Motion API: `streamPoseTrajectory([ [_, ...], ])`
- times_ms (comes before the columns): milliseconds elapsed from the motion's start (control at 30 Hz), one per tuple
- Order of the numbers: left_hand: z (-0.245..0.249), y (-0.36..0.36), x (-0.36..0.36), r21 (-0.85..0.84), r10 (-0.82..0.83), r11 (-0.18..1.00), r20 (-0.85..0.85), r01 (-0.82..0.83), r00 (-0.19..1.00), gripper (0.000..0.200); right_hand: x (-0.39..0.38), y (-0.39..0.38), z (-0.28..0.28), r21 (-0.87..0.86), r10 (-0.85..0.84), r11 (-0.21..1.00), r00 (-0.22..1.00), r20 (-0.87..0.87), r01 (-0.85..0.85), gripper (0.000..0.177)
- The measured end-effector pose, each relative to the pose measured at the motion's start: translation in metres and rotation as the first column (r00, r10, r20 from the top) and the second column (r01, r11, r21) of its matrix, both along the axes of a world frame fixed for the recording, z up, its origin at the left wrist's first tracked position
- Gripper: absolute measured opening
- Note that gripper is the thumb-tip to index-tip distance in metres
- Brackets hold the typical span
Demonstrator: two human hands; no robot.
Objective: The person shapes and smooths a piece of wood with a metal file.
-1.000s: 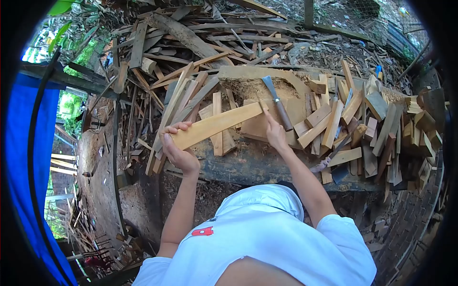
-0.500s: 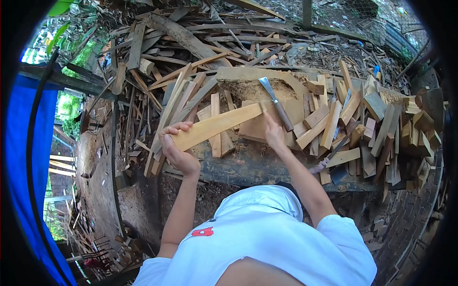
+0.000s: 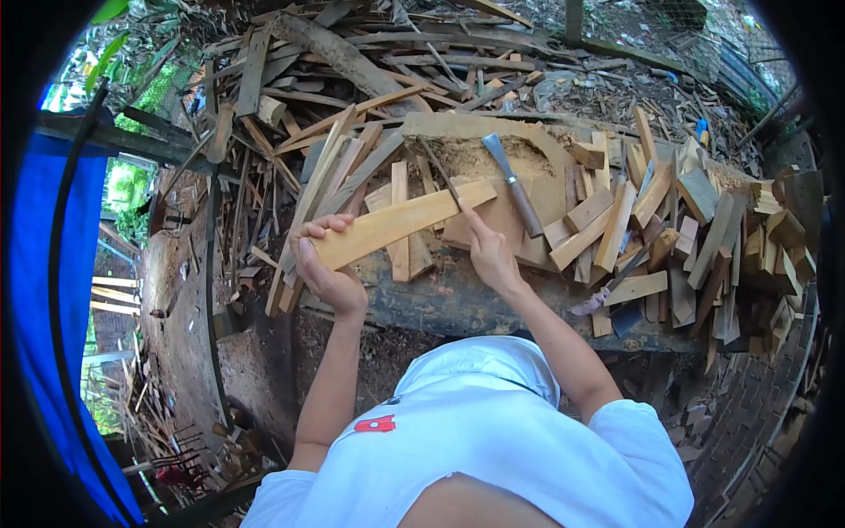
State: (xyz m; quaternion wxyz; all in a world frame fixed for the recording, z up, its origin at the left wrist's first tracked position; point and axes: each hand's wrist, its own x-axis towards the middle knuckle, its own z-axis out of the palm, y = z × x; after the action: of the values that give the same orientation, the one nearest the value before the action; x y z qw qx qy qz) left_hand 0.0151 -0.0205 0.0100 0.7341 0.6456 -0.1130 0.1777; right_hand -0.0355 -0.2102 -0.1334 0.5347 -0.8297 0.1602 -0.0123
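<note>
My left hand (image 3: 327,268) grips the near end of a long pale wooden plank (image 3: 400,223), which slants up to the right over a chopping block (image 3: 466,304). At the plank's far end, the fingers of my right hand (image 3: 488,253) pinch what looks like a thin dark stick (image 3: 442,176) that points up and left across the plank's tip. A chisel (image 3: 513,187) with a wooden handle and a grey blade lies on a hollowed slab (image 3: 528,145) just right of that hand.
Short cut wood pieces (image 3: 669,220) are stacked along the right of the block. Loose planks and scrap (image 3: 334,79) cover the ground behind. A blue tarp (image 3: 53,290) hangs at the left, with a black hose (image 3: 70,202) in front.
My right hand has slid a little left and nearer along the plank's end, and a thin dark stick now shows at its fingertips. The left hand and the plank have hardly moved.
</note>
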Motion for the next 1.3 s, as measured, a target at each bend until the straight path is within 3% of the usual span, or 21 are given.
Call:
streamPoseTrajectory([
  [100, -0.003, 0.002, 0.004, -0.039, 0.012, 0.999, -0.009, -0.013, 1.0, 0.021, 0.009, -0.015, -0.027, -0.036, -0.005, 0.999, 0.999, 0.054, 0.007, 0.049],
  [167, -0.004, 0.007, 0.003, -0.015, 0.008, 1.0, -0.019, -0.008, 1.0, 0.02, 0.019, -0.033, -0.041, -0.145, -0.082, 0.988, 0.977, -0.196, 0.054, 0.049],
  [233, -0.004, 0.007, -0.001, -0.015, -0.028, 0.999, -0.007, 0.028, 1.0, 0.021, 0.023, -0.036, -0.046, -0.155, -0.125, 0.982, 0.985, -0.122, 0.106, 0.048],
  [300, -0.004, 0.005, -0.001, -0.013, -0.055, 0.998, -0.002, 0.054, 0.999, 0.022, 0.016, -0.029, -0.034, -0.206, -0.081, 0.976, 0.994, -0.067, 0.066, 0.046],
  [367, -0.002, 0.004, -0.001, -0.03, -0.084, 0.996, 0.026, 0.084, 0.996, 0.018, 0.01, -0.018, -0.012, -0.093, -0.027, 0.995, 0.998, -0.051, 0.022, 0.047],
  [433, 0.001, 0.005, 0.0, -0.009, -0.068, 0.998, 0.002, 0.068, 0.998, 0.015, 0.009, -0.019, -0.009, -0.149, 0.01, 0.989, 1.0, -0.029, -0.015, 0.047],
  [567, 0.005, 0.009, 0.004, -0.007, -0.048, 0.999, -0.081, 0.048, 0.996, 0.006, 0.027, -0.033, -0.049, -0.252, -0.082, 0.966, 0.991, -0.106, 0.053, 0.046],
  [700, 0.001, 0.015, 0.002, 0.003, -0.089, 0.996, -0.081, 0.089, 0.993, 0.005, 0.027, -0.028, -0.028, -0.219, -0.084, 0.975, 0.984, -0.154, 0.049, 0.048],
  [833, 0.002, 0.013, -0.004, 0.047, -0.079, 0.995, -0.106, 0.084, 0.991, 0.008, 0.011, -0.007, 0.007, -0.157, 0.024, 0.987, 0.996, -0.087, -0.038, 0.049],
  [900, 0.001, 0.012, -0.005, 0.042, -0.076, 0.996, -0.106, 0.08, 0.992, 0.008, 0.015, -0.017, -0.02, -0.205, -0.003, 0.979, 0.998, -0.066, -0.011, 0.049],
  [967, 0.0, 0.016, -0.004, 0.051, -0.091, 0.994, -0.099, 0.096, 0.991, 0.008, 0.026, -0.032, -0.068, -0.171, -0.143, 0.978, 0.983, -0.117, 0.122, 0.047],
  [1100, -0.005, 0.017, -0.005, 0.058, -0.106, 0.992, -0.087, 0.111, 0.991, 0.008, 0.015, -0.028, -0.033, -0.184, -0.099, 0.98, 0.983, -0.153, 0.07, 0.047],
  [1167, -0.004, 0.016, -0.006, 0.04, -0.085, 0.995, -0.096, 0.089, 0.992, 0.008, 0.004, -0.003, -0.028, -0.141, -0.058, 0.988, 0.997, 0.048, 0.064, 0.052],
  [1233, 0.0, 0.016, -0.005, 0.038, -0.074, 0.996, -0.104, 0.078, 0.992, 0.008, -0.005, -0.001, -0.006, -0.07, -0.024, 0.997, 0.999, -0.027, 0.022, 0.049],
  [1300, 0.001, 0.014, -0.005, 0.028, -0.072, 0.997, -0.096, 0.075, 0.993, 0.007, -0.002, -0.016, -0.035, -0.098, -0.081, 0.992, 0.994, -0.076, 0.074, 0.048],
])
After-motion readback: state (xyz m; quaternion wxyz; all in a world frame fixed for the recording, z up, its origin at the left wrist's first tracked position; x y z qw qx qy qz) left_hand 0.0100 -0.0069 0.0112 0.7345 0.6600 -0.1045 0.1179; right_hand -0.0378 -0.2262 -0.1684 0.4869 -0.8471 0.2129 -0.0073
